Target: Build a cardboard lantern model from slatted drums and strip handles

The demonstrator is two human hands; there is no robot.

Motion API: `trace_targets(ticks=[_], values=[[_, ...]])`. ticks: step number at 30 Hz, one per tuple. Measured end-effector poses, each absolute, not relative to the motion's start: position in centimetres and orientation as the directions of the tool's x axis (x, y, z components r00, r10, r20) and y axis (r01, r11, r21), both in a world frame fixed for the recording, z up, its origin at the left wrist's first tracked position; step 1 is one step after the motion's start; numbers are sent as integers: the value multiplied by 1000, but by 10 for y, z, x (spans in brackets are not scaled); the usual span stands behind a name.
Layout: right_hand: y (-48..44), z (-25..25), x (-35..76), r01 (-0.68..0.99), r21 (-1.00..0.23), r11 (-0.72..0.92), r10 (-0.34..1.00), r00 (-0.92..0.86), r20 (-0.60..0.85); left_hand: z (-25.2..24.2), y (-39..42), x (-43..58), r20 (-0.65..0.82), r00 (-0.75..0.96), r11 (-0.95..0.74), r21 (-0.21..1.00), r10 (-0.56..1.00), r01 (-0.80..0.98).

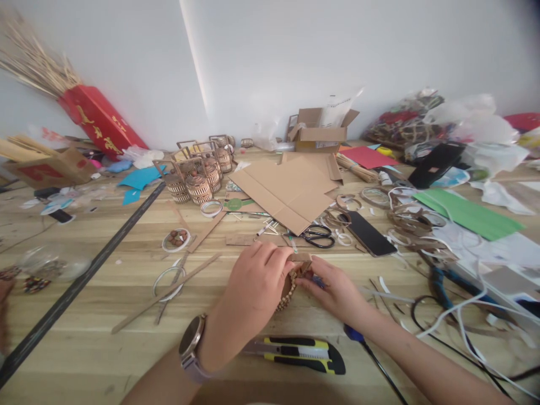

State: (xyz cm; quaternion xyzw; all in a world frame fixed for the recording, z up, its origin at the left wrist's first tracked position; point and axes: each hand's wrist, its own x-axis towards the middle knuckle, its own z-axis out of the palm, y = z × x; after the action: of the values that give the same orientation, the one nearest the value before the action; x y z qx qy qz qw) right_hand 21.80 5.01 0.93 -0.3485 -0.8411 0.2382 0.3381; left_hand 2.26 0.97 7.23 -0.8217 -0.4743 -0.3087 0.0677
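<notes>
My left hand (257, 281), with a watch on its wrist, is closed around the left and top of a small round brown basket (287, 295) with a beaded-looking side. From the right, my right hand (337, 287) pinches a brown strip (301, 258) at the basket's upper rim. My fingers hide much of the basket. Just below my hands lies a yellow and black utility knife (301, 354). A blue-handled tool (353, 333) with a dark shaft rests under my right forearm. Black-handled scissors (319, 236) lie beyond my hands.
Cardboard sheets (287, 188) and a black phone (371, 233) lie ahead. Several small handled baskets (198, 183) stand back left. Brown strip coils (415, 222), white cords and a green sheet (468, 214) crowd the right. A long thin strip (169, 293) lies left. Part of another person's hand (5, 298) shows far left.
</notes>
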Motion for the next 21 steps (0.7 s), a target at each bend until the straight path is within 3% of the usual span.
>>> trace_targets(ticks=[5, 12, 21], values=[[49, 5, 215, 444, -620, 647, 755, -485, 441, 72, 9, 24, 583, 361, -542, 168, 728, 823], [50, 7, 217, 433, -667, 607, 777, -502, 380, 76, 14, 20, 596, 353, -538, 161, 722, 828], [73, 13, 219, 489, -710, 506, 825, -515, 233, 108, 45, -38, 576, 155, -387, 306, 803, 870]])
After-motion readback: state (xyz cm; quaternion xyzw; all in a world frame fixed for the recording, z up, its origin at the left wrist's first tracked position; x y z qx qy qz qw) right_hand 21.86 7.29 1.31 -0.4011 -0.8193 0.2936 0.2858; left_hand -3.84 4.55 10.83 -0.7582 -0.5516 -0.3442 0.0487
